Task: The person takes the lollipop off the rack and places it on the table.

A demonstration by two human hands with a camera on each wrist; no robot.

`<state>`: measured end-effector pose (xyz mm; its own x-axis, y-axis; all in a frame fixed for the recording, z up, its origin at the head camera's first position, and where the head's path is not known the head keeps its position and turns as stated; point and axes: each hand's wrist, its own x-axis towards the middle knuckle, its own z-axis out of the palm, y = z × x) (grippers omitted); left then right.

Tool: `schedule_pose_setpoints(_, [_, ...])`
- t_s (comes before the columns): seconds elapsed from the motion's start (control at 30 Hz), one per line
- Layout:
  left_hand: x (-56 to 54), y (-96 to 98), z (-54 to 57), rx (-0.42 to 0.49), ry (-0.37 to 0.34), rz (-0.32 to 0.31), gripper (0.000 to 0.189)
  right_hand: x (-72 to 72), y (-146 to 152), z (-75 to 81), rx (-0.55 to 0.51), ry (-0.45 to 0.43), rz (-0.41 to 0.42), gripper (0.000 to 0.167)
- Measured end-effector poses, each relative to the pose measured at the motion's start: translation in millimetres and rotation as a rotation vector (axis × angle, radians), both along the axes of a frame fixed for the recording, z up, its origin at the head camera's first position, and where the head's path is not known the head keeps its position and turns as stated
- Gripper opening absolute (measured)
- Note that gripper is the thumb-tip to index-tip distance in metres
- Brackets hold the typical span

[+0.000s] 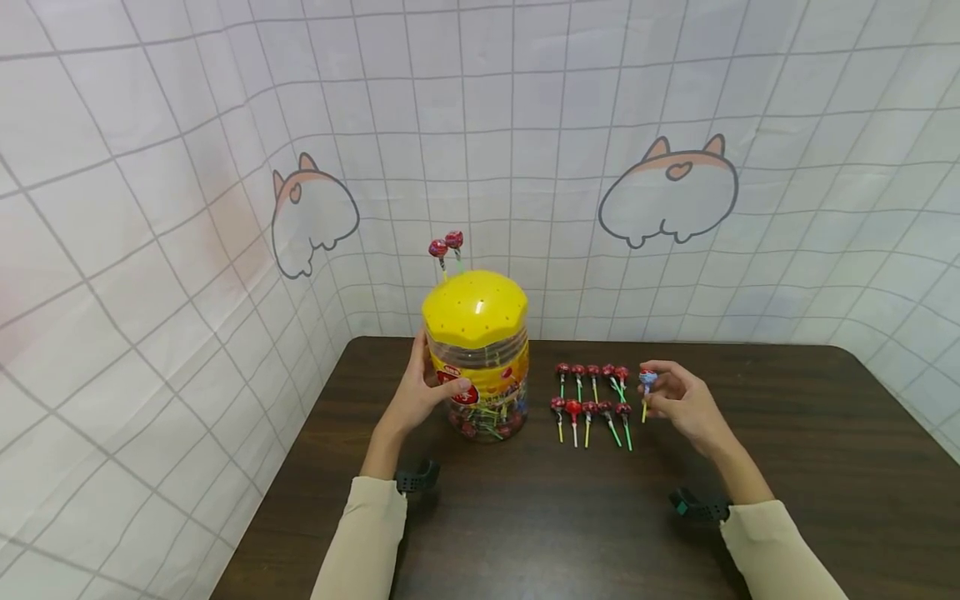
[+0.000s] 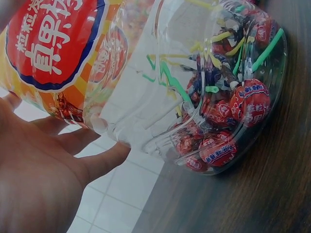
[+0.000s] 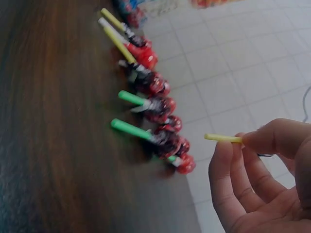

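Note:
A clear plastic candy jar [image 1: 502, 383] with a yellow lid [image 1: 476, 308] and a printed label stands upright, with red-wrapped lollipops [image 2: 252, 99] heaped at its bottom. My left hand [image 1: 411, 404] holds the jar's left side, thumb across the front and fingers reaching behind. Between thumb and fingers, my right hand [image 1: 684, 407] pinches a blue-wrapped lollipop [image 1: 648, 379], its head up. Only its yellow stick [image 3: 218, 138] shows clearly in the right wrist view. Just left of that hand lie two rows of mostly red lollipops, a back row [image 1: 593, 372] and a front row [image 1: 589, 410].
Two lollipops [image 1: 453, 239] rise above the back of the lid. All this is on a dark wooden table [image 1: 540, 517], its far edge close behind the jar. A white gridded curtain [image 1: 525, 183] with cartoon animals hangs behind and at both sides.

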<state>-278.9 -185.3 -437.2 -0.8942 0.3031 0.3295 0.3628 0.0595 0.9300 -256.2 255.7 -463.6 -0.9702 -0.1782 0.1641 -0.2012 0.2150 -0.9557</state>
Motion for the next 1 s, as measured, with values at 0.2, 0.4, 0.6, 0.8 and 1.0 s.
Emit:
schedule_pose_setpoints(0.2, [2.5, 0.1, 0.0, -0.023, -0.020, 0.028, 0.104, -1.9, 7.0, -14.1, 0.096, -0.076, 0.031, 0.050])
schedule_pose_setpoints(0.4, [2.7, 0.1, 0.3, -0.022, -0.025, 0.026, 0.104, -2.3, 7.0, -20.5, 0.093, -0.139, 0.068, 0.051])
schedule_pose_setpoints(0.6, [1.3, 0.4, -0.3, -0.019, -0.015, 0.017, 0.103, -3.0, 4.8, -22.8, 0.101, -0.169, 0.082, 0.051])
schedule_pose_setpoints(0.8, [2.1, 0.7, 0.2, -0.007, -0.015, 0.011, 0.104, -3.5, 4.9, -23.4, 0.237, -0.097, 0.069, 0.047])
schedule_pose_setpoints(1.0, [2.4, 0.7, 0.7, -0.019, -0.014, 0.021, 0.104, -4.0, 5.3, -23.1, 0.394, -0.034, 0.055, 0.043])
